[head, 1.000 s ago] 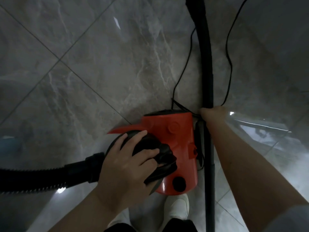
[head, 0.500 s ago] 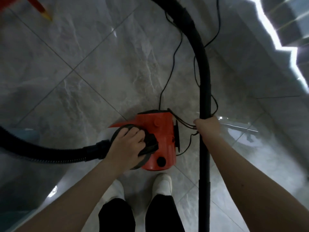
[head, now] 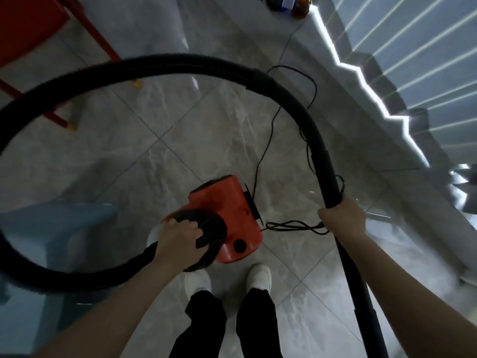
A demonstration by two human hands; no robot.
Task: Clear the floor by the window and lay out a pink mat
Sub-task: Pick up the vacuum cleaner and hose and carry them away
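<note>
- Your left hand [head: 178, 235] curls over the black handle on top of the orange vacuum cleaner [head: 227, 218]; the fingers lie close together and wrap down round the handle, with the knuckles up toward the camera.
- The vacuum cleaner sits in front of your white shoes [head: 259, 276], over the grey marble-patterned tiled floor [head: 201, 130]; you cannot tell from this view whether it rests on the tiles or hangs just above them.
- Your right hand [head: 342, 217] grips the black rigid tube [head: 327, 177], the fingers closed round it so that only the back of the hand and the wrist show.
- Below that hand the tube runs down past your right leg and out of the lower edge of the view.
- Above that hand the tube joins the ribbed black hose [head: 144, 67], which loops in a wide arc up, across to the left and back down to the vacuum cleaner beside your left hand.
- A thin black power cord [head: 268, 140] trails from the back of the vacuum cleaner across the floor, and a few loops of it lie bunched just beside your right hand.
- A red chair [head: 31, 29] stands at the upper left, its legs on the tiles.
- A pale blue stool [head: 64, 228] stands at the left, blurred, behind the hose.
- Pleated window blinds [head: 413, 60] with a bright lower edge fill the upper right, above the floor by the window.
- Some small bottles [head: 286, 3] stand on the floor at the top edge, too small to make out.
- No pink mat shows in this view.
</note>
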